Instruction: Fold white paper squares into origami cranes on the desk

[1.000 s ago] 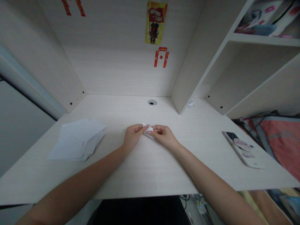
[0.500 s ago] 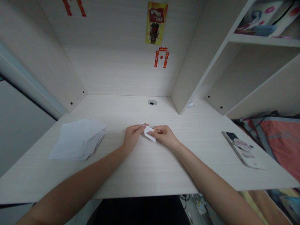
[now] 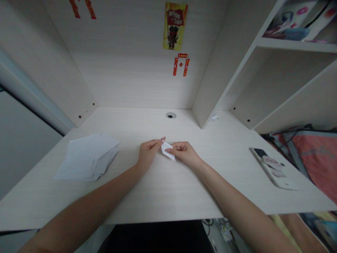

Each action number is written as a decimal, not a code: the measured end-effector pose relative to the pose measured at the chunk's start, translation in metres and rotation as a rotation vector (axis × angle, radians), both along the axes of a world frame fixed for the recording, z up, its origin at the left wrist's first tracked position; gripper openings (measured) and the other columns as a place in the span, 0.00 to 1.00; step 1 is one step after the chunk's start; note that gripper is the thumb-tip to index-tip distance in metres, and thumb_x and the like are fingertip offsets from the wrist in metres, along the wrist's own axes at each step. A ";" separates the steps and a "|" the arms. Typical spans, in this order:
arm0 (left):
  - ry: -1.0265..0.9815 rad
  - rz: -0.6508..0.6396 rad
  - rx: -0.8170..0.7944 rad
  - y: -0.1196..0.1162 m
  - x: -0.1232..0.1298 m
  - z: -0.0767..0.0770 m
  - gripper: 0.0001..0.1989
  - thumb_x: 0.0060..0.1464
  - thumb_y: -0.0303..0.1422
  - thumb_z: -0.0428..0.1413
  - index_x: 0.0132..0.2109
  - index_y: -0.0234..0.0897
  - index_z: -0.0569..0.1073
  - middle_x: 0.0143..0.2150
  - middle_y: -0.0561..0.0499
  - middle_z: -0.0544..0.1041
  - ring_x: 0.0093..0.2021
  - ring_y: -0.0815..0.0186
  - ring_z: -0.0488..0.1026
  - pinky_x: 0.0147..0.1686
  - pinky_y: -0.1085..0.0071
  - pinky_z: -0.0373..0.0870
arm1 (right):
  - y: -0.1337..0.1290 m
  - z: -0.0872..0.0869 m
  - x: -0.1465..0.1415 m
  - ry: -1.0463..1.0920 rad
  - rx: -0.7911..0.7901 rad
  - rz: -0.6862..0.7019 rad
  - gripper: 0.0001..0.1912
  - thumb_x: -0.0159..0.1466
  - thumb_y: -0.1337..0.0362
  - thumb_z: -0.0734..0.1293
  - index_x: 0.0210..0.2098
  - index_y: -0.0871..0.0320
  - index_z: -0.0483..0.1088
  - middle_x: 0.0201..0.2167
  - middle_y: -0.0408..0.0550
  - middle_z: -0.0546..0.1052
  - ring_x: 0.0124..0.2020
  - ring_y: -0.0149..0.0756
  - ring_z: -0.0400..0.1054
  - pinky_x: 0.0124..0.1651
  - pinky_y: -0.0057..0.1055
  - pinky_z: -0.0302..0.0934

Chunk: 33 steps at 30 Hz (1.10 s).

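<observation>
A small piece of folded white paper (image 3: 167, 151) is held between my two hands, a little above or on the middle of the desk; I cannot tell which. My left hand (image 3: 149, 153) pinches its upper left corner, thumb on top and pointing up. On the paper's right side, my right hand (image 3: 184, 151) grips it between thumb and curled fingers. One pointed corner of the paper sticks out below the right thumb. The fingers cover part of the folds.
A loose stack of white paper sheets (image 3: 86, 156) lies on the desk (image 3: 158, 200) at left. To the right is a phone (image 3: 273, 170) with its camera side up. An upright divider (image 3: 213, 77) rises behind my right hand. Beyond the right edge sits a red-and-grey cloth item (image 3: 316, 154).
My left thumb has shifted slightly up at the paper's upper left corner, and a bit more of that edge shows. My right hand has hardly moved.
</observation>
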<state>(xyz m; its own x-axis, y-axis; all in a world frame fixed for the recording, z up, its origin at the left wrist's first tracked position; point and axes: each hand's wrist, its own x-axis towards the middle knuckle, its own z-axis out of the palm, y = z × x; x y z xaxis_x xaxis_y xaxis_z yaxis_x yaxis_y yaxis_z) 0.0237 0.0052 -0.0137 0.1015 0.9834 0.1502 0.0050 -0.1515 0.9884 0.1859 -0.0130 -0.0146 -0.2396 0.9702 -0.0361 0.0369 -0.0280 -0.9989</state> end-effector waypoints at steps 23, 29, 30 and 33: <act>-0.100 0.011 -0.106 0.008 -0.002 -0.003 0.21 0.49 0.47 0.54 0.39 0.34 0.78 0.31 0.46 0.78 0.30 0.67 0.72 0.31 0.74 0.66 | -0.001 -0.002 0.000 0.073 -0.055 -0.032 0.18 0.48 0.52 0.72 0.21 0.61 0.68 0.17 0.39 0.66 0.18 0.23 0.53 0.23 0.25 0.43; -0.077 0.016 -0.048 0.005 0.001 -0.003 0.15 0.47 0.42 0.58 0.35 0.35 0.78 0.29 0.50 0.78 0.29 0.69 0.70 0.31 0.74 0.65 | 0.000 -0.003 0.001 0.036 -0.032 -0.016 0.19 0.48 0.51 0.72 0.23 0.62 0.69 0.18 0.40 0.67 0.19 0.24 0.54 0.23 0.25 0.45; -0.074 0.025 -0.043 0.005 0.001 -0.002 0.14 0.47 0.42 0.58 0.33 0.35 0.78 0.28 0.51 0.77 0.28 0.69 0.70 0.30 0.75 0.64 | 0.000 -0.004 0.001 0.022 -0.022 -0.011 0.19 0.48 0.51 0.71 0.23 0.62 0.70 0.18 0.40 0.68 0.19 0.24 0.55 0.23 0.25 0.45; -0.045 0.060 -0.024 0.004 0.001 0.000 0.13 0.46 0.41 0.58 0.28 0.34 0.77 0.23 0.53 0.74 0.26 0.70 0.67 0.29 0.75 0.62 | 0.000 -0.004 0.001 -0.012 -0.005 -0.003 0.19 0.49 0.50 0.71 0.24 0.62 0.70 0.19 0.41 0.68 0.20 0.25 0.55 0.23 0.25 0.46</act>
<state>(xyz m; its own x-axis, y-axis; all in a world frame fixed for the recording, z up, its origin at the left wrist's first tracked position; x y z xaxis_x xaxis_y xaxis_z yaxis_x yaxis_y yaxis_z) 0.0251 0.0092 -0.0137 0.0356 0.9910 0.1293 -0.0315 -0.1282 0.9913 0.1874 -0.0131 -0.0187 -0.2358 0.9708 -0.0438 0.0483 -0.0333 -0.9983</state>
